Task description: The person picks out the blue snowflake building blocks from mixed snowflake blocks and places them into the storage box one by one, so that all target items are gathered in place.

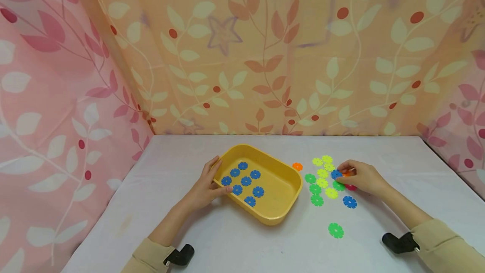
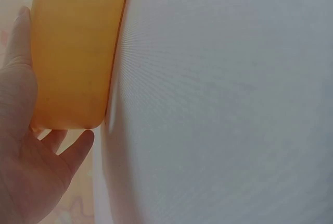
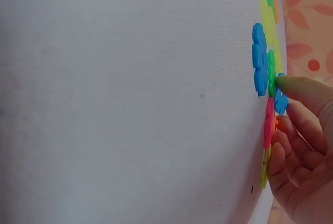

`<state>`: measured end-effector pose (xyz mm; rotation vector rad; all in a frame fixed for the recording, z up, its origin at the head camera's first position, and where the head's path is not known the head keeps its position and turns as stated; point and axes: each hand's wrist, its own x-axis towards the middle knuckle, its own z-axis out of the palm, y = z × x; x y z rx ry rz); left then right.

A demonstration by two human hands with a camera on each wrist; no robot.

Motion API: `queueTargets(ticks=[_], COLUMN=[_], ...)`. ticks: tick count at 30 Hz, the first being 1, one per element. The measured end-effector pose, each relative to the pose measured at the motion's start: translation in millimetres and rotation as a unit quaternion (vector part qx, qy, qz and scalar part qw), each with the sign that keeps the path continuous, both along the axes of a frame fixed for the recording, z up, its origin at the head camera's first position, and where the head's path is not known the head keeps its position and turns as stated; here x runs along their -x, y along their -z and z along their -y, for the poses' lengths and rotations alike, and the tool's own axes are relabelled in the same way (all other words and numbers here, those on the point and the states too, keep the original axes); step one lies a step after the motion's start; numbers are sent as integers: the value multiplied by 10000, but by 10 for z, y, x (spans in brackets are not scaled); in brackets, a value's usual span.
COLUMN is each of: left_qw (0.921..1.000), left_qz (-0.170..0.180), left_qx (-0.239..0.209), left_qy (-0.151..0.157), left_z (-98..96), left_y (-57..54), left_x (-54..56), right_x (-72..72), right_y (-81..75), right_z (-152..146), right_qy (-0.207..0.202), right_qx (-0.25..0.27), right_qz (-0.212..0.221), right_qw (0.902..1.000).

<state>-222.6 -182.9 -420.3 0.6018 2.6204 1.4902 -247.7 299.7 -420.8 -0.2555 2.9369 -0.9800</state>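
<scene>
My left hand (image 1: 205,183) holds a yellow plastic tray (image 1: 281,211) at its left corner, the thumb along the near rim and the fingers on the far outer side. Inside lie several blue notched snowflake discs (image 1: 246,181), spread over its left part. My right hand (image 1: 365,177) is among loose snowflake discs right of the tray. Between thumb and index finger it pinches a blue snowflake disc (image 3: 281,100), tilted up. Close under that hand lie a green disc (image 1: 339,186) and a partly hidden red disc (image 1: 351,187).
Several yellow discs (image 1: 322,173) and green discs (image 1: 315,189) cluster between the tray and my right hand. An orange disc (image 1: 297,167) lies by the tray's right rim. Nearer me are another blue disc (image 1: 350,202) and a green one (image 1: 336,230). Patterned curtains (image 1: 242,54) border the white table.
</scene>
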Motion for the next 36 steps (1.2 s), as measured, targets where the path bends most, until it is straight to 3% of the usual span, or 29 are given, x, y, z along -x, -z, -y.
queueTargets(ticks=[12, 17, 22, 28, 32, 36], left_qw=[9999, 9999, 9999, 9999, 9999, 10000], left_qz=[62, 86, 84, 73, 90, 83], left_qx=[142, 120, 134, 117, 67, 48], left_qy=[-18, -38, -33, -13, 8, 13], left_z=[3, -2, 0, 3, 4, 5], left_y=[5, -10, -12, -13, -11, 3], left_x=[7, 2, 4, 12, 13, 13], right_x=[2, -3, -30, -93, -111, -82], right_y=[14, -27, -166, -381, -486, -505], right_z=[6, 50, 275, 753, 1120, 1449], right_qy=[5, 164, 204, -357, -821, -1133], right_qx=[201, 807, 1875, 2749, 2979, 2685], right_qz=[-197, 179, 726, 1051, 1216, 1388], right_qw=[9996, 9964, 9794, 9550, 9432, 9465])
